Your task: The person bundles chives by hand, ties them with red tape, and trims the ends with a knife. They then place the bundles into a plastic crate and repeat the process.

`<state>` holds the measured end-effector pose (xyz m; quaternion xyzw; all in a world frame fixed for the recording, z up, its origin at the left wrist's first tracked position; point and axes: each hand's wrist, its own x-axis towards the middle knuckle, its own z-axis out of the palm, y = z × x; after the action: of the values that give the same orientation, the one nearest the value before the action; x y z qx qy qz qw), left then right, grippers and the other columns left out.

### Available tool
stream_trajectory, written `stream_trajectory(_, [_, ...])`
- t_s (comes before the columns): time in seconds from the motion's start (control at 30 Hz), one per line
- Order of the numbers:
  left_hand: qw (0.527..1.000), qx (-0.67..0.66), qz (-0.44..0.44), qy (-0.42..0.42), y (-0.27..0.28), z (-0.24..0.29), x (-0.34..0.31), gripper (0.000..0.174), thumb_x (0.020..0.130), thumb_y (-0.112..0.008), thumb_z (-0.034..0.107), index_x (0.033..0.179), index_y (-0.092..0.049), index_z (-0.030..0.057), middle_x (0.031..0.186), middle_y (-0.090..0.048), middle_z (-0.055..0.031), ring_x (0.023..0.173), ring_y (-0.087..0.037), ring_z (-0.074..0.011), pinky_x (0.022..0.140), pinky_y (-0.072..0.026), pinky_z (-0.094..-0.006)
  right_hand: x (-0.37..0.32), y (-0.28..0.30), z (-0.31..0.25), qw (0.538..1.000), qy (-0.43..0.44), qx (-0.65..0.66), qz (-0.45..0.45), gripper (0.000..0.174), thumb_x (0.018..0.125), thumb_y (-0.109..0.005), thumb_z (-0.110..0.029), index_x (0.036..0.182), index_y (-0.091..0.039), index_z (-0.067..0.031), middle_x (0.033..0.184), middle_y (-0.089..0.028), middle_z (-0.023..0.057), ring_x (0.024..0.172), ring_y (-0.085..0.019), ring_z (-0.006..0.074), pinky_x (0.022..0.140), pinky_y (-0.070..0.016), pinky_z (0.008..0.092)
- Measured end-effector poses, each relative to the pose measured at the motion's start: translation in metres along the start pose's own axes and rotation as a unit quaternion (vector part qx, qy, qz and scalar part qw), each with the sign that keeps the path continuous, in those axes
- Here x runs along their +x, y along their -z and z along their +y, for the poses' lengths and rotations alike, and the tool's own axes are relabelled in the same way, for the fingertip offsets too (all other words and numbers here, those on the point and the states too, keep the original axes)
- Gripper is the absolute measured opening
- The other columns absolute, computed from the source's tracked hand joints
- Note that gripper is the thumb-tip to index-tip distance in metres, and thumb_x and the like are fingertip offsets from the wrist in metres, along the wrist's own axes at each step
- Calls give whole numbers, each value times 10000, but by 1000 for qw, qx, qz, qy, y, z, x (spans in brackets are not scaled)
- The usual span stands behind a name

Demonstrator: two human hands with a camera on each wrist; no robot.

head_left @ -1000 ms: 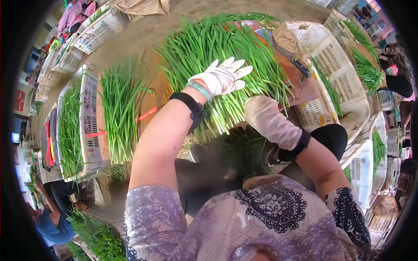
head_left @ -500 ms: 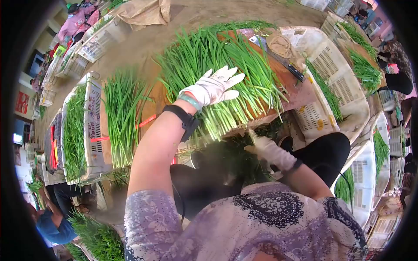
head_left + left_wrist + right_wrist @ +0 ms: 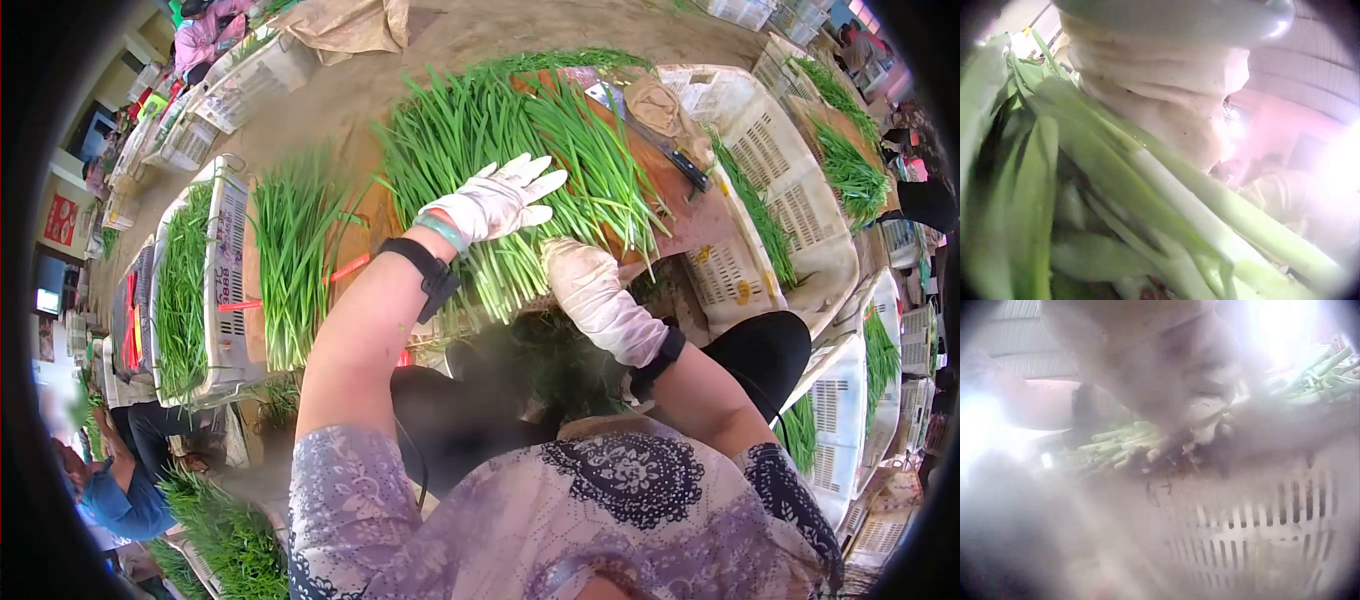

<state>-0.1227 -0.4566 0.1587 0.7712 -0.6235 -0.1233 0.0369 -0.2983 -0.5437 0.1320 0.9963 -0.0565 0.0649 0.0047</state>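
Observation:
A broad pile of green chives lies on a wooden board, pale stem ends toward the person. My left hand, in a white glove, rests across the stems with fingers straight and spread. Close up in the left wrist view, its glove lies right against the chive stalks. My gloved right hand is bent down at the near stem ends, right of the left hand. Its fingers are hidden from above. Blurred in the right wrist view, they reach the stem ends; I cannot tell whether they pinch any.
A black-handled knife and a brown cloth lie right of the pile. A second chive bunch lies at left over a red strip. White slotted crates with chives stand on both sides. Other people sit around the edges.
My right hand dropped below the board edge half a second ago and is now back up at the stem ends. The left hand has shifted slightly left, staying on the chives.

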Motion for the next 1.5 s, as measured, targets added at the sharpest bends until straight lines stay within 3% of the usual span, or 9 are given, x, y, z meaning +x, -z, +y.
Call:
stream_trajectory(0.53, [1000, -18, -5, 7, 3, 3, -3, 685, 925, -480, 489, 1507, -170, 303, 1576, -142, -77, 1449, -137, -306, 1140, -149, -517, -117, -47, 32, 943, 66, -111, -307, 132, 785, -612, -161, 706, -690, -89, 683, -656, 77, 667, -670, 230, 584, -513, 409])
stream_trajectory(0.73, [991, 81, 109, -4, 15, 0, -36, 748, 879, -479, 602, 1502, -188, 307, 1563, -180, -81, 1437, -180, -298, 1128, -145, -556, -33, 76, -17, 918, 35, 395, 5, 164, 938, -542, -196, 938, -611, -47, 712, -621, 133, 597, -585, 289, 577, -470, 404])
stream_trajectory(0.9, [996, 55, 55, 49, 5, -11, -57, 719, 887, -484, 586, 1495, -224, 304, 1560, -198, -71, 1446, -154, -283, 1125, -115, -581, 7, 5, -58, 987, -2, 103, -121, 149, 826, -623, -180, 890, -654, -48, 753, -673, 141, 686, -670, 285, 615, -526, 395])
stream_trajectory(1.07, [996, 27, 71, 56, -7, -13, -55, 708, 889, -490, 577, 1491, -233, 308, 1560, -199, -64, 1448, -143, -283, 1127, -108, -581, -7, -48, -41, 961, 267, 67, 32, 163, 847, -545, -159, 909, -651, -53, 803, -665, 100, 761, -658, 284, 693, -529, 376])
stream_trajectory(1.13, [996, 11, 60, 65, -7, -12, -56, 704, 890, -489, 577, 1490, -237, 309, 1560, -199, -62, 1449, -139, -282, 1127, -104, -583, -21, 8, -45, 959, 227, 3, -170, 165, 851, -544, -98, 864, -700, -49, 751, -671, 115, 734, -674, 237, 689, -547, 318])
stream_trajectory(1.27, [997, 8, 52, 60, -5, -13, -57, 696, 893, -483, 578, 1488, -247, 305, 1562, -194, -64, 1450, -130, -287, 1127, -99, -582, -54, 20, -16, 628, -56, 514, -582, 304, 939, -477, -263, 853, -619, -8, 727, -679, 128, 595, -616, 171, 566, -490, 337])
stream_trajectory(1.3, [996, 9, 66, 54, -10, -17, -54, 702, 885, -498, 577, 1485, -253, 308, 1562, -196, -68, 1449, -137, -284, 1123, -95, -595, -97, -31, 8, 875, 80, 164, -448, 335, 950, -468, -302, 866, -623, -17, 719, -673, 134, 605, -622, 188, 574, -492, 342])
stream_trajectory(1.33, [991, 6, 121, 57, -3, -13, -58, 707, 882, -520, 556, 1485, -257, 296, 1554, -216, -74, 1443, -155, -288, 1124, -112, -583, -104, -24, 1, 931, 201, -223, -209, 367, 961, -459, -342, 879, -627, -26, 712, -667, 141, 614, -628, 205, 581, -494, 347])
stream_trajectory(1.5, [892, -5, 415, 177, 27, -29, -103, 917, 803, -690, 462, 1459, -225, 20, 1343, -465, -237, 1188, -487, -401, 1002, -404, -394, -40, 70, -38, 889, -77, 357, -275, 274, 933, -552, -286, 868, -609, -26, 758, -639, 174, 693, -629, 354, 650, -519, 396])
